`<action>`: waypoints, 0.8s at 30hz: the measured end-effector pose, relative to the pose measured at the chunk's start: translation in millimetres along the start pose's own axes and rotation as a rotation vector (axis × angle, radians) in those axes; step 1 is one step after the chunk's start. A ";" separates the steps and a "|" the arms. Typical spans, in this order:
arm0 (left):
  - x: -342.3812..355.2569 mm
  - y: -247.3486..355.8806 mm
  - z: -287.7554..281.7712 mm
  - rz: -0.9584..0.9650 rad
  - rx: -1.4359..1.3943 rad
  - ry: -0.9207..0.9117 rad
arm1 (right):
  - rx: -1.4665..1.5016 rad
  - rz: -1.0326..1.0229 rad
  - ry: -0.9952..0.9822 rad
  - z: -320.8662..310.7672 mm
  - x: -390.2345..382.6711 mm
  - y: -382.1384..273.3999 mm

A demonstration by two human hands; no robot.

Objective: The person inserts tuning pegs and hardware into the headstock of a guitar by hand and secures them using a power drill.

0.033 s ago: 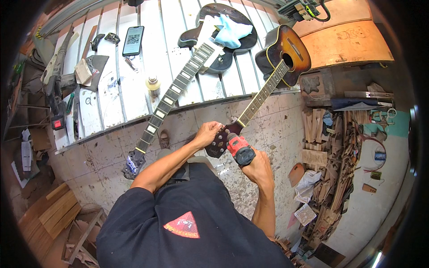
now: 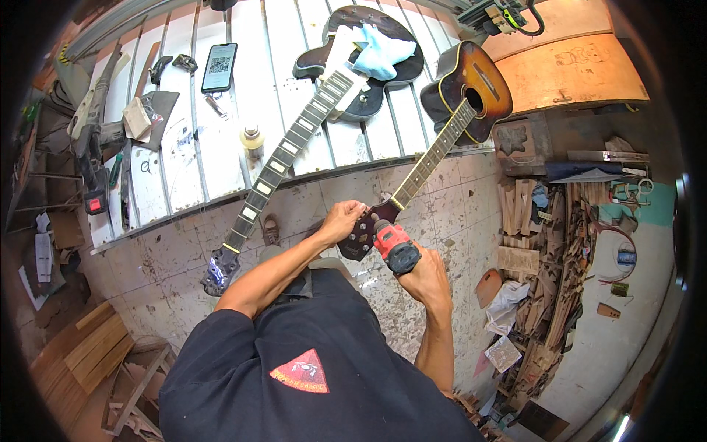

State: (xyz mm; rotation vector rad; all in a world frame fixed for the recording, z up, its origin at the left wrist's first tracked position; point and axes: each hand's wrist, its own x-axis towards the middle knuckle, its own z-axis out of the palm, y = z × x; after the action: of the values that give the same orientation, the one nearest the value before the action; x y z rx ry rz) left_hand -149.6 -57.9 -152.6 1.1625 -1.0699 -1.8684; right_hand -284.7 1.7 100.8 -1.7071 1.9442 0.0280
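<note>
My right hand (image 2: 428, 278) grips a red and black cordless drill (image 2: 393, 241). Its tip meets the dark headstock (image 2: 359, 241) of a sunburst acoustic guitar (image 2: 495, 82), beside shiny round tuner parts. At the headstock's upper left edge, my left hand (image 2: 343, 222) has its fingertips pinched together; whatever lies between them is too small to make out. The acoustic's body rests on the bench, and its neck slants down past the edge toward me. Left of it, a dark guitar (image 2: 400, 31) with block inlays lies on the bench, its headstock (image 2: 220, 271) overhanging near my left forearm.
On the white slatted bench (image 2: 177, 166) are a phone (image 2: 219, 68), a small bottle (image 2: 252, 138) and sanding scraps. A light blue cloth (image 2: 384, 53) covers part of the dark guitar. Wood offcuts (image 2: 549, 258) pile up at right; boards (image 2: 92, 350) lie lower left.
</note>
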 end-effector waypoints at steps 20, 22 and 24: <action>1.2 -2.8 1.2 0.030 -0.025 0.014 | 0.033 0.028 0.034 -2.0 -0.5 -8.0; 0.7 -2.5 1.7 0.015 -0.028 0.016 | 0.029 0.017 0.047 1.0 -0.5 -5.2; 1.3 -3.3 1.1 0.014 -0.012 0.018 | 0.014 -0.018 0.075 3.6 -0.8 -2.5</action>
State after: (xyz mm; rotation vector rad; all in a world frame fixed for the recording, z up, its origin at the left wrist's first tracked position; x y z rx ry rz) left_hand -151.6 -57.2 -155.8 1.1600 -1.0528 -1.8475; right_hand -281.0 3.2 98.9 -1.7393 1.9783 -0.0564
